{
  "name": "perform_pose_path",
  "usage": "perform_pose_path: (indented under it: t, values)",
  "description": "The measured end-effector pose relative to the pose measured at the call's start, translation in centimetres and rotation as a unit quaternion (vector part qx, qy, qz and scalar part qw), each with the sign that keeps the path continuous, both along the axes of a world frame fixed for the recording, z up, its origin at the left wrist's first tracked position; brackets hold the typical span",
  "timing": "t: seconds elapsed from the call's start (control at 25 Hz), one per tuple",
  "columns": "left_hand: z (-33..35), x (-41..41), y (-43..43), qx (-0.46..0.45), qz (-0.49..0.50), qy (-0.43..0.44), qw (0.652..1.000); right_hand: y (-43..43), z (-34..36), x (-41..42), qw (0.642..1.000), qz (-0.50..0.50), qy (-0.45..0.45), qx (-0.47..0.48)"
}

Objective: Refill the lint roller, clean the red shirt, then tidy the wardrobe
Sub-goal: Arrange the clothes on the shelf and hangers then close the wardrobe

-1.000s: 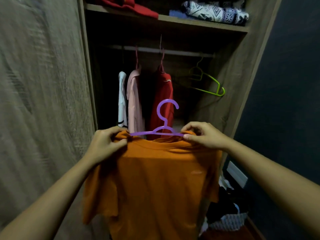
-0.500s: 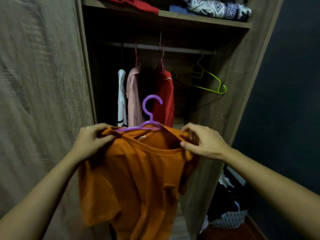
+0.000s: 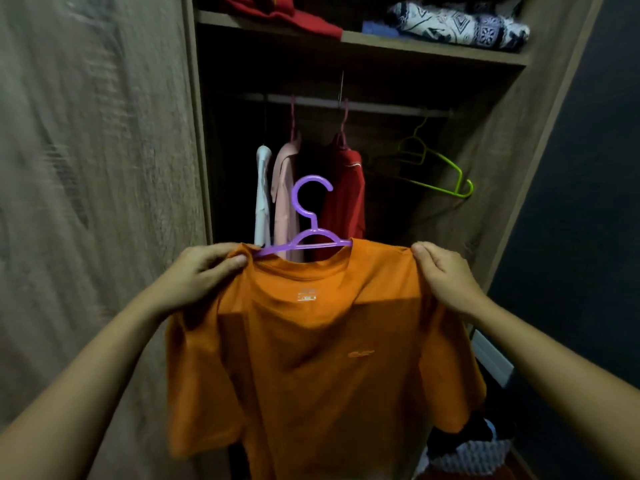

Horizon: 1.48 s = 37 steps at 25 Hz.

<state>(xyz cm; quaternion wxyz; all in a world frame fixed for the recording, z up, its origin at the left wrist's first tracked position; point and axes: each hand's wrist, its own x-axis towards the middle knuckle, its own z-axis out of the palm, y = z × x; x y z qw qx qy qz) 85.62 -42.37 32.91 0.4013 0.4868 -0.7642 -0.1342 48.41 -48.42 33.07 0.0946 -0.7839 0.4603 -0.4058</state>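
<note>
I hold an orange T-shirt [image 3: 311, 358] spread out in front of the open wardrobe, on a purple hanger [image 3: 310, 233] whose hook stands up above the collar. My left hand [image 3: 201, 271] grips the shirt's left shoulder together with the hanger's arm. At the other shoulder, my right hand [image 3: 446, 275] pinches the fabric. Behind, on the rail [image 3: 381, 107], hang the red shirt [image 3: 343, 195], a pink garment [image 3: 285, 192] and a white one [image 3: 262, 195].
An empty green hanger [image 3: 440, 171] hangs on the rail's right end. The shelf [image 3: 433, 50] above holds folded red and patterned clothes. A wooden door panel [image 3: 93, 168] fills the left. Dark clothes and a basket [image 3: 471, 455] lie at lower right.
The shirt was bunched and turned half a second ago; it now hangs flat and squared on the hanger. My right hand moved outward to the right shoulder, and the hanger hook shifted right.
</note>
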Motion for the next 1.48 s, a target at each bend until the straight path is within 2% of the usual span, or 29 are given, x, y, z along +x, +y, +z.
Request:
perform_pose_path:
  t: [0.04,0.08,0.12,0.24,0.36,0.4,0.48,0.6,0.68,0.8,0.88,0.96,1.0,1.08,1.16,1.2,1.24,1.28,1.32,1.36,1.4,1.44,1.48]
  values:
    - [0.2,-0.5,0.0,-0.028,0.003,-0.069,0.997,0.0,0.0,0.5,1.0,-0.013,-0.024,0.013]
    - [0.4,-0.6,-0.1,-0.05,0.019,-0.103,0.993,0.0,0.2,0.8,0.997,-0.021,-0.061,0.035]
    - [0.5,-0.5,-0.2,-0.064,0.039,-0.097,0.992,-0.3,0.5,0.8,0.993,-0.026,-0.099,0.06]
    - [0.9,0.8,0.3,-0.076,0.078,0.016,0.994,-1.1,1.9,-1.0,0.984,-0.063,-0.144,0.088]
    - [1.0,1.9,0.5,-0.088,0.104,0.061,0.989,-1.1,2.4,-2.6,0.976,0.018,-0.168,0.135]
    - [1.1,2.0,0.4,-0.094,0.111,0.059,0.988,-1.2,2.2,-2.7,0.978,0.055,-0.148,0.134]
    - [1.3,1.5,0.4,-0.089,0.103,0.054,0.989,-0.4,1.9,-1.9,0.991,0.092,-0.039,0.084]
    - [1.5,0.2,0.8,-0.071,0.061,0.03,0.995,-0.1,1.8,0.1,0.989,0.094,0.115,0.004]
    - [1.8,-0.3,0.9,-0.061,0.028,0.014,0.998,-0.2,1.5,0.6,0.989,0.103,0.109,-0.008]
    - [2.5,0.2,0.6,-0.022,0.02,0.048,0.998,-0.5,0.9,0.3,0.996,0.085,0.038,-0.01]
    - [2.6,1.2,0.6,0.004,0.057,0.015,0.998,-0.7,0.8,-0.1,0.997,0.077,0.008,-0.005]
    - [1.9,1.7,0.9,0.059,0.05,-0.014,0.997,-0.6,0.8,-0.4,0.997,0.073,-0.021,0.024]
    - [1.4,1.7,1.0,0.057,0.037,-0.02,0.997,-0.5,1.0,-0.6,0.997,0.064,-0.03,0.038]
    - [0.4,1.2,1.2,0.013,0.031,-0.001,0.999,-0.1,1.6,-0.7,0.999,0.021,0.005,0.033]
    - [-0.1,-0.2,1.0,-0.049,0.059,0.027,0.997,0.5,2.4,0.0,0.988,-0.091,0.117,-0.033]
    - [-0.1,-1.2,0.9,-0.075,0.09,0.019,0.993,0.9,2.7,0.9,0.982,-0.104,0.144,-0.06]
    - [-0.1,-2.4,0.7,-0.096,0.124,-0.004,0.988,1.3,2.8,2.0,0.986,-0.077,0.133,-0.063]
    - [-0.2,-3.9,0.6,-0.116,0.16,-0.035,0.98,1.8,2.7,3.5,0.996,-0.024,0.085,-0.024]
    - [-0.3,-5.5,0.4,-0.137,0.191,-0.07,0.97,2.2,2.6,5.0,0.998,0.024,0.011,0.061]
    - [-0.5,-7.1,0.1,-0.154,0.212,-0.109,0.959,2.4,2.7,6.3,0.982,0.063,-0.073,0.16]
    - [-0.7,-8.8,-0.1,-0.161,0.224,-0.144,0.95,2.4,2.8,7.3,0.952,0.084,-0.156,0.251]
    - [-0.8,-10.5,-0.3,-0.158,0.228,-0.169,0.946,2.1,3.0,7.8,0.916,0.091,-0.227,0.319]
    - [-0.8,-12.1,-0.4,-0.146,0.228,-0.179,0.946,1.5,3.1,7.8,0.894,0.081,-0.27,0.348]
